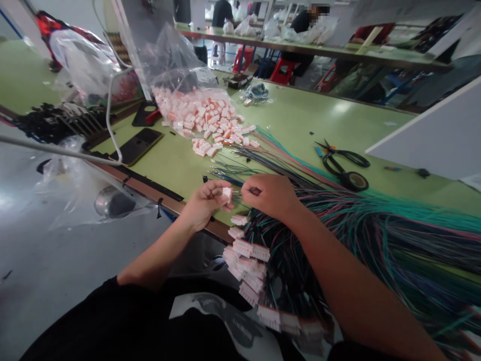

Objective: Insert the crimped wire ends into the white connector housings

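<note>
My left hand (206, 203) pinches a small white connector housing (227, 194) near the table's front edge. Just right of it, my right hand (268, 194) is closed around thin wire, whose tip points at the housing; whether it touches cannot be made out. Bundles of green, pink and dark wires (379, 215) run from behind and under my right arm across the table. Below my hands, several white connectors with orange parts (248, 250) hang together with dark wires at the table edge. Behind my hands lies a heap of loose white-and-orange connector housings (210, 118), partly inside a clear plastic bag (176, 65).
Black scissors (343, 155) and a roll of black tape (356, 181) lie on the right. A phone (139, 145) sits at left, near a bent metal rod (108, 110). A white panel (432, 130) stands at right. People sit at a farther bench (338, 50).
</note>
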A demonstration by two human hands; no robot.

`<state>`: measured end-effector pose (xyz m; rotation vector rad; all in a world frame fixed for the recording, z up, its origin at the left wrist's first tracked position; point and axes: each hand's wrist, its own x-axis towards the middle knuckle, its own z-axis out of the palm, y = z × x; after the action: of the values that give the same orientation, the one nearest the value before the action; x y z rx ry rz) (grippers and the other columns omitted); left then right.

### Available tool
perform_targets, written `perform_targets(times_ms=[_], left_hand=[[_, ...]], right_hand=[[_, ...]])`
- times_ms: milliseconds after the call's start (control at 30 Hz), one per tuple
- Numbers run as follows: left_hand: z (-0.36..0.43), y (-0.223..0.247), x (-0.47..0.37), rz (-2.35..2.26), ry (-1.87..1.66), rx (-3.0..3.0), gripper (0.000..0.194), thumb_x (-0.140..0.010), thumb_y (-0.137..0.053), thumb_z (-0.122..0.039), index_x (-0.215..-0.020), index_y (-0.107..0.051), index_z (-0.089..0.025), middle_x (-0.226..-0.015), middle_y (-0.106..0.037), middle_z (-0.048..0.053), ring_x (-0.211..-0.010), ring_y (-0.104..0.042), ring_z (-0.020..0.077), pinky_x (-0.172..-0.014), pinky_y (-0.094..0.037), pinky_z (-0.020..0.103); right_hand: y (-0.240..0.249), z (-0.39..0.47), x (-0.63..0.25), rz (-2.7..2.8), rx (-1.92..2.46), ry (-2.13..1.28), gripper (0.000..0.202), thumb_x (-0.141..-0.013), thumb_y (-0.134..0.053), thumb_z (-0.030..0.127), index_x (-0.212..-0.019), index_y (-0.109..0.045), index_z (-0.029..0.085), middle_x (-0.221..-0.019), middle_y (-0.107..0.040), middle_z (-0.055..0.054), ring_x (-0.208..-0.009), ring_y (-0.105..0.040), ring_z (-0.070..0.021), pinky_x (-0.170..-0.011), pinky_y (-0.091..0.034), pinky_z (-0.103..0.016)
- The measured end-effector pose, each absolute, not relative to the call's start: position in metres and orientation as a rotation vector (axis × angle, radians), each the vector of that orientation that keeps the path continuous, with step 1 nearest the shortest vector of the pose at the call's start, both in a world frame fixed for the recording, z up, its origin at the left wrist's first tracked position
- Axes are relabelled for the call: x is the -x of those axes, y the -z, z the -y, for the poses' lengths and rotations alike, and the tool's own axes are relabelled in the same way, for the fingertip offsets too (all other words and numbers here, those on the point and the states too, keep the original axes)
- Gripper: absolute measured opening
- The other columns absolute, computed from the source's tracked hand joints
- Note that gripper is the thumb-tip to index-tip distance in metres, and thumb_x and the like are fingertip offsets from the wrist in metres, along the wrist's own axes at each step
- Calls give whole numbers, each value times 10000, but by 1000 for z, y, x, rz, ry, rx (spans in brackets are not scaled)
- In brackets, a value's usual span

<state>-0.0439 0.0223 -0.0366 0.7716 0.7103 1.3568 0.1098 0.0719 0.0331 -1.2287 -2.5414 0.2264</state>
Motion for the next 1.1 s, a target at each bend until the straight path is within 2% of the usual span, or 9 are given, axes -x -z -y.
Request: perform_targets(times_ms=[333,533,767,933,1000,1100], left_hand=[[-21,36,42,-797,-1380,-772,336,-573,-796,-194,-848,-611,-138,-610,-639,-23,-533,-605,92,-530,-501,208],[-19,32,41,-815,-1399,-719,337,-550,-797,-185,-829,-614,-137,-604,-643,-28,-517,-606,92,-514,-509,211],[-18,33,40,-871,-1398,-738,335,-534,-799,-178,-818,-627,-136,-591,-648,-29,-499,-606,99,-512,-516,220],[-17,31,40,-875,-1363,-797,305,-557,-781,-181,-823,-637,-143,-592,-644,-34,-516,-612,96,-521,-520,218],[-16,31,40,-855,-1358,-814,292,-564,-777,-180,-820,-641,-145,-594,-642,-34,-523,-613,93,-519,-518,210],[-16,31,41,-830,-1361,-814,290,-550,-785,-180,-803,-646,-147,-608,-647,-33,-523,-615,91,-503,-512,200]], right_hand=[[-23,-71,-102,2475,1159,-444,148,-656,-490,232,-530,-555,187,-538,-538,11,-526,-437,-95,-534,-277,-240],[-21,-77,-110,2393,1077,-696,138,-689,-513,249,-631,-618,179,-584,-583,20,-540,-455,-84,-558,-320,-220],[-16,-72,-103,2473,1073,-578,165,-708,-498,196,-588,-607,167,-577,-571,14,-557,-449,-83,-562,-296,-228],[-24,-94,-123,2486,1055,-891,220,-768,-520,326,-740,-678,175,-726,-666,-12,-662,-551,-111,-622,-371,-232],[-27,-115,-149,2354,1234,-751,262,-795,-496,350,-841,-687,176,-850,-689,-47,-745,-584,-142,-673,-402,-257],[-27,-143,-196,2077,1835,-83,271,-796,-456,245,-864,-697,142,-899,-685,-126,-842,-588,-222,-712,-398,-319]])
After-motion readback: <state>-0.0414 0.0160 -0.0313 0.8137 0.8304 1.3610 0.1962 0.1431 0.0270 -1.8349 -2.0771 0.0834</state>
